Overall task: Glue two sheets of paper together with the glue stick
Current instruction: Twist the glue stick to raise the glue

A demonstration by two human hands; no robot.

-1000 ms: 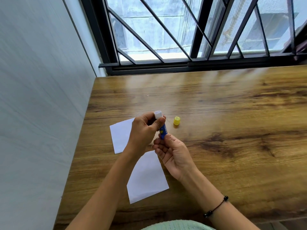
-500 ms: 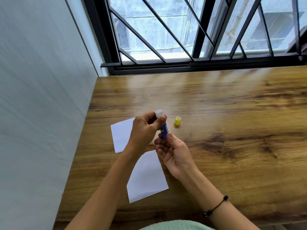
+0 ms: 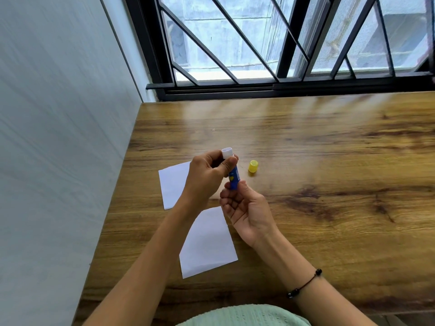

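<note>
Gripping the glue stick (image 3: 233, 178) together, left hand (image 3: 207, 177) steadies its top while right hand (image 3: 244, 208) twists its base, probably raising glue; yellow cap (image 3: 253, 166) stands just right of it.

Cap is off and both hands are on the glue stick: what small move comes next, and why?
Probably bring the glue stick down to the nearer sheet: its white tip is exposed, the yellow cap stands on the table, and both sheets lie apart.

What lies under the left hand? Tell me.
Beneath the left hand lies a white paper sheet on the table; its right part is covered.
</note>
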